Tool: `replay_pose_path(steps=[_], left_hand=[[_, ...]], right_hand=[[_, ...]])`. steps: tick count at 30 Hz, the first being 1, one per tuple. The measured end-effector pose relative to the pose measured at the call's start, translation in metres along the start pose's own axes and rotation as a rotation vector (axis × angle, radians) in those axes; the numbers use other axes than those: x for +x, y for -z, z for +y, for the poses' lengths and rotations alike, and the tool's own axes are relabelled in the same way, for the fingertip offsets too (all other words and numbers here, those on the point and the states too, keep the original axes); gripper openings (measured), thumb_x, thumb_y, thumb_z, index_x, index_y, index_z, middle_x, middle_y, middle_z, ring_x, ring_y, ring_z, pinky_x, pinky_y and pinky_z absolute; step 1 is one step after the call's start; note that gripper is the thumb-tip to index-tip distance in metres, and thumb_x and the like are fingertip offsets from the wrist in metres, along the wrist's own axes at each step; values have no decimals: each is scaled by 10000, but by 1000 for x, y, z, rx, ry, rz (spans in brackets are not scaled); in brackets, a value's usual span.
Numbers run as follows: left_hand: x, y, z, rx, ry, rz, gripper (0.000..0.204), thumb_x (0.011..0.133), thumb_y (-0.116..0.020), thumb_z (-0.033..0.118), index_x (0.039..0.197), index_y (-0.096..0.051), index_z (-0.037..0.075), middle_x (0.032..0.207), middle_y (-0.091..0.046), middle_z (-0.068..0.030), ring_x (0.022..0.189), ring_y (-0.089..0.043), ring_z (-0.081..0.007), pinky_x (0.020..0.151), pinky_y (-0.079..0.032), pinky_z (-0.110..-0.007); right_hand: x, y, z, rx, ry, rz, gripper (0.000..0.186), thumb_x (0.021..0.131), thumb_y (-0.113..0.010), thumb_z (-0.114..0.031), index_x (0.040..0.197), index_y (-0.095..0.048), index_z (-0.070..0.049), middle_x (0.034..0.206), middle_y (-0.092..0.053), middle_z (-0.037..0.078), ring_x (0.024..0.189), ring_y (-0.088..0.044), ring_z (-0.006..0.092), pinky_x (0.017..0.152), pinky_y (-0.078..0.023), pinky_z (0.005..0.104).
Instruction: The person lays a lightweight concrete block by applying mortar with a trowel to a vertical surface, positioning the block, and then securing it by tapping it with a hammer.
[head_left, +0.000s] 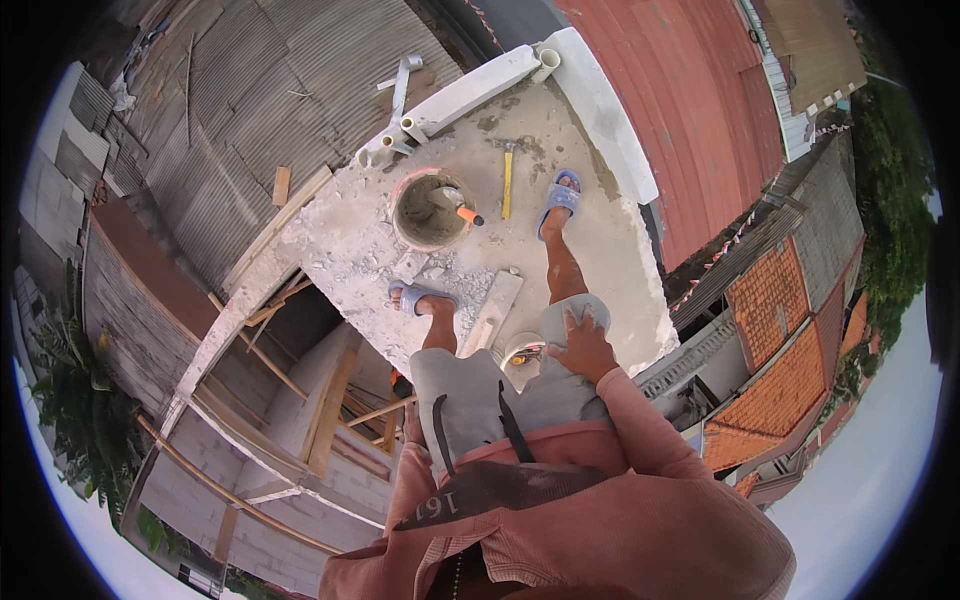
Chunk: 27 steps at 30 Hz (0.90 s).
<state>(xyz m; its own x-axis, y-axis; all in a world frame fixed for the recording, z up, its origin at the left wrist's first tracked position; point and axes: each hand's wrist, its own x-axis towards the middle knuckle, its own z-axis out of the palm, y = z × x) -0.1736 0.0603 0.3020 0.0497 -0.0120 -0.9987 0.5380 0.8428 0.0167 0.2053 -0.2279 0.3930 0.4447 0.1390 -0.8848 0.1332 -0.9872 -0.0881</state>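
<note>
My right hand (580, 345) rests on my right knee with its fingers spread. My left hand (412, 428) hangs beside my left thigh; its fingers are mostly hidden. Close to it shows a small orange and black thing (401, 386) that I cannot make out; whether the hand holds it is unclear. In front of my feet stands a round bucket (402, 222) of grey mortar, with an orange-handled trowel (468, 214) in it. A yellow-handled hammer (507, 185) lies right of the bucket. Between my legs sits a pale container (510, 368) with a yellow and dark object inside.
I stand on a raised concrete slab (590, 250) strewn with rubble. A board (493, 310) lies between my feet. White pipes (400, 90) line the far left edge. At left, an opening (300, 320) drops to timbers and block walls. A red metal roof (680, 110) adjoins at right.
</note>
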Motion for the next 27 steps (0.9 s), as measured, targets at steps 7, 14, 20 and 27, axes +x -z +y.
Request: replay_pose_path(steps=[7,14,20,27], left_hand=[[-48,-139,-8,126,-59,182,850,965,-532,642,1513,-368,13,1374,-575,-189,1208,-599,-308,1012,-504,-398],[-54,-332,52,720,-143,350,1051,904,-598,676,1571,-213,-40,1430,-506,-288,1304,-537,-363,1089,-445,-401],[-67,-473,92,1160,-156,289,1236,832,-666,702,1615,-41,-23,1512,-356,-407,1416,-408,-487,1160,-379,-429],[-41,-538,80,1515,36,345,1365,763,-734,697,1611,88,12,1582,-219,-401,1444,-358,-510,1217,-300,-483]], right_hand=[[123,56,85,-77,-89,62,914,753,-784,-350,1535,-401,-73,1483,-353,419,1202,-611,485,875,-591,455],[137,73,129,-48,-15,31,780,791,-715,-254,1484,-443,-19,1441,-419,351,1162,-647,435,943,-547,454],[141,98,154,-45,0,4,716,843,-664,-277,1469,-451,-2,1420,-452,344,1144,-653,430,939,-539,461],[146,111,154,-54,2,-25,676,866,-632,-260,1461,-454,7,1409,-471,337,1145,-651,424,911,-547,461]])
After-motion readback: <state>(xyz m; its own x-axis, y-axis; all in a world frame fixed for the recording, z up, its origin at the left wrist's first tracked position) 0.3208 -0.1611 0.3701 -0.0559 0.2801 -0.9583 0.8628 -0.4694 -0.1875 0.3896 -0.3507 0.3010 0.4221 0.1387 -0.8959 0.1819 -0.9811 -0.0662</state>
